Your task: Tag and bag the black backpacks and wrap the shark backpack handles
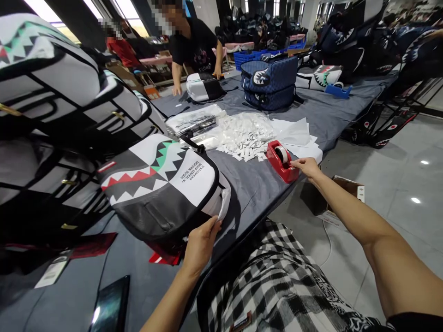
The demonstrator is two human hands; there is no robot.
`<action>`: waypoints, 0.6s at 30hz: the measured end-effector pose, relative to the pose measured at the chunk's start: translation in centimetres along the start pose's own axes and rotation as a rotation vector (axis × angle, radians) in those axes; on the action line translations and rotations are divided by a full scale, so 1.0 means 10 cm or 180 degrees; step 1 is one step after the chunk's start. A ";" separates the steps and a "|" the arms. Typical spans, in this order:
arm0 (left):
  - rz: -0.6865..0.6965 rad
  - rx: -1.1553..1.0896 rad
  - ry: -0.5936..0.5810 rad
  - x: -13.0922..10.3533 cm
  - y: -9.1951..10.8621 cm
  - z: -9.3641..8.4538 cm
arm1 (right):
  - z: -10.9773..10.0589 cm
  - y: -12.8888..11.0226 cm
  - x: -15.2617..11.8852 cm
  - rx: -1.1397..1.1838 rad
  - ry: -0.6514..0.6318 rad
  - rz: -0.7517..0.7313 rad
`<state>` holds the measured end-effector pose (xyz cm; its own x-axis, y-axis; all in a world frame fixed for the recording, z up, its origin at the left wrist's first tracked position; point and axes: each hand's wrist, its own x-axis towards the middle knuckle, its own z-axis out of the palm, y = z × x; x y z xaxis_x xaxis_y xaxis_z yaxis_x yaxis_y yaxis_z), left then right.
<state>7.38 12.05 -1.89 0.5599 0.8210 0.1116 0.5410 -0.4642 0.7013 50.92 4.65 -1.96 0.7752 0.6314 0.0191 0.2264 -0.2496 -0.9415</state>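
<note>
A small backpack (157,180) with a grey, black and white shark-mouth pattern lies on the cloth-covered table in front of me. My left hand (200,244) is closed at its near right side, pinching a pale wrapped strap or flap (224,203); which of the two I cannot tell. On the table's edge to the right stands a red tape dispenser (283,163) with a roll of tape (281,153). My right hand (308,168) pinches at the dispenser's cutting end, thumb and forefinger together on the end of the tape. The tape end itself is hardly visible.
Stacked patterned backpacks (69,106) crowd the left. Beyond the dispenser lie a heap of small white packets (247,133) and white sheets (294,133). A phone (110,304) lies near left. A co-worker (197,46) handles another bag (204,86) across the table. A cardboard box (325,198) sits below right.
</note>
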 end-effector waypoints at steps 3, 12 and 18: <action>0.0237 0.0423 0.0170 -0.01 -0.02 0.01 | -0.06 -0.06 -0.11 -0.0152 0.0036 -0.0169; 0.0151 0.0214 0.0063 -0.02 -0.02 -0.02 | 0.11 0.20 -0.77 0.1456 0.0171 0.0350; -0.0321 -0.0003 -0.0356 0.01 0.17 -0.15 | 1.19 0.04 -1.53 0.2008 -0.1284 0.0824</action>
<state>7.37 11.82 0.32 0.5692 0.8213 -0.0386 0.5975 -0.3810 0.7056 32.17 3.65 -6.57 0.4567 0.8576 -0.2365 -0.4026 -0.0378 -0.9146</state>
